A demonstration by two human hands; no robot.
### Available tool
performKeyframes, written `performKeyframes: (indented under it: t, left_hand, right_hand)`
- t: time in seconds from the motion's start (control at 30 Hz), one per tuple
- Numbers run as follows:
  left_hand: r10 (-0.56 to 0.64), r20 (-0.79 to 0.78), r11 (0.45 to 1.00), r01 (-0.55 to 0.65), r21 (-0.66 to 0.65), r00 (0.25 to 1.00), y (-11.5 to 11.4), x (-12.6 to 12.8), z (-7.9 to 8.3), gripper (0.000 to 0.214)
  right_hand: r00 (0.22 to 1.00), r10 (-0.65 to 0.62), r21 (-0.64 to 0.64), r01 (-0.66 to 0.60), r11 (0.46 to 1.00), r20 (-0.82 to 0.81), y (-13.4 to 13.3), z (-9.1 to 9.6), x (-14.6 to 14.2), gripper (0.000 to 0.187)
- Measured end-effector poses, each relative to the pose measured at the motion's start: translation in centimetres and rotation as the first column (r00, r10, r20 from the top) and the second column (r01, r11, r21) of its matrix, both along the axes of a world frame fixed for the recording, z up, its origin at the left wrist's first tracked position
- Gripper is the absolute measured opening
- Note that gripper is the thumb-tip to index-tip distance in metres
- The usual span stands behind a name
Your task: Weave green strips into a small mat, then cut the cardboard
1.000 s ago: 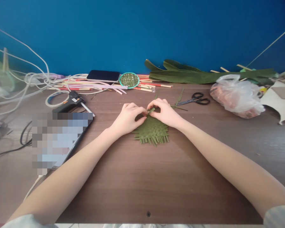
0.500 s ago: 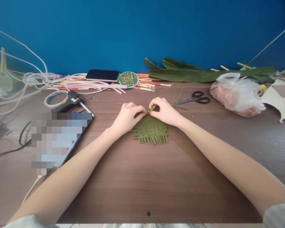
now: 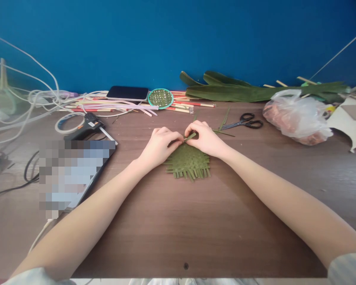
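Observation:
A small green mat woven from leaf strips (image 3: 189, 164) lies on the brown table (image 3: 178, 221), its loose ends fringing toward me. My left hand (image 3: 159, 145) rests on the mat's far left corner with its fingers pinched together at the top edge. My right hand (image 3: 206, 138) sits on the far right corner, fingers curled and pinching a leaf strip (image 3: 190, 137) that sticks up between the two hands. Both hands cover the mat's far edge.
Black scissors (image 3: 243, 122) lie right of my hands. Long green leaves (image 3: 249, 93) and a plastic bag (image 3: 298, 118) lie at the back right. A phone (image 3: 127, 93), a round woven disc (image 3: 160, 98), sticks, cables, a glue gun (image 3: 87, 127) and a tablet (image 3: 74, 174) lie on the left.
Hardly anything has moved. Both hands stay at the mat's far edge, and the pinched strip end has shifted slightly.

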State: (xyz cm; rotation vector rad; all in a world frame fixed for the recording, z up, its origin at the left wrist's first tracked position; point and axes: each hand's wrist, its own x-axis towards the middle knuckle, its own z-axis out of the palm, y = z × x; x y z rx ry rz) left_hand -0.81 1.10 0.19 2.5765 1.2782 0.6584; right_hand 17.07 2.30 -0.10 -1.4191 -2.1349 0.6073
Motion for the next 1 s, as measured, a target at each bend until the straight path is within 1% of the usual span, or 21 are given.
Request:
performKeyframes:
  t: [0.07, 0.13, 0.2, 0.23, 0.27, 0.37, 0.43, 0.6, 0.7, 0.87, 0.93, 1.0]
  left_hand:
    - [-0.001, -0.004, 1.000, 0.001, 0.008, 1.000, 0.0, 0.0, 0.0, 0.012]
    - [-0.004, -0.007, 1.000, 0.004, 0.015, 1.000, 0.0, -0.1, -0.1, 0.012]
    - [-0.008, -0.004, 1.000, 0.008, 0.024, 1.000, 0.1, -0.1, -0.2, 0.012]
    - [-0.010, -0.002, 1.000, 0.010, 0.029, 1.000, 0.1, -0.2, -0.2, 0.011]
    - [-0.013, 0.002, 0.999, 0.013, 0.034, 1.000, 0.1, -0.2, -0.3, 0.011]
    - [-0.020, 0.002, 0.999, 0.020, 0.041, 1.000, 0.1, -0.2, -0.3, 0.011]
    - [-0.021, -0.004, 0.999, 0.022, 0.038, 1.000, 0.1, -0.2, -0.2, 0.012]
    - [-0.017, -0.013, 0.999, 0.018, 0.028, 1.000, 0.0, -0.2, -0.2, 0.013]
    - [-0.023, -0.007, 0.999, 0.023, 0.023, 1.000, 0.0, -0.2, -0.2, 0.013]
    - [-0.006, 0.031, 1.000, 0.007, -0.027, 0.999, -0.2, -0.1, 0.0, 0.016]
    - [0.010, 0.050, 0.999, -0.007, -0.052, 0.999, -0.3, -0.1, 0.2, 0.021]
    - [0.015, 0.054, 0.998, -0.012, -0.061, 0.998, -0.4, -0.1, 0.3, 0.021]
  right_hand:
    - [0.997, 0.007, 0.019, -0.006, 1.000, -0.072, 0.2, -0.3, 0.1, 0.015]
    - [0.983, 0.024, 0.016, -0.021, 1.000, -0.183, 0.3, -0.4, 0.2, 0.015]
    - [0.963, 0.009, -0.002, -0.010, 1.000, -0.270, 0.3, -0.2, 0.4, 0.008]
    - [0.959, -0.015, -0.004, 0.015, 1.000, -0.282, 0.3, 0.0, 0.4, 0.005]
    - [0.962, -0.045, 0.008, 0.048, 0.999, -0.268, 0.2, 0.2, 0.5, 0.010]
    - [0.984, -0.102, 0.068, 0.113, 0.991, -0.147, -0.1, 0.9, 0.4, 0.032]
    - [0.991, -0.119, 0.094, 0.123, 0.988, -0.055, -0.2, 1.0, 0.3, 0.038]
    - [0.975, -0.159, 0.170, 0.133, 0.976, 0.152, -0.1, 0.7, 0.5, 0.030]
    - [0.962, -0.149, 0.160, 0.114, 0.980, 0.228, 0.0, 0.6, 0.8, 0.031]
    - [0.969, -0.079, 0.070, 0.064, 0.996, 0.235, 0.0, 0.6, 0.9, 0.030]
    - [0.973, -0.067, 0.047, 0.058, 0.997, 0.222, 0.0, 0.7, 0.9, 0.031]
    - [0.975, -0.062, 0.033, 0.056, 0.998, 0.211, 0.0, 0.8, 0.9, 0.031]
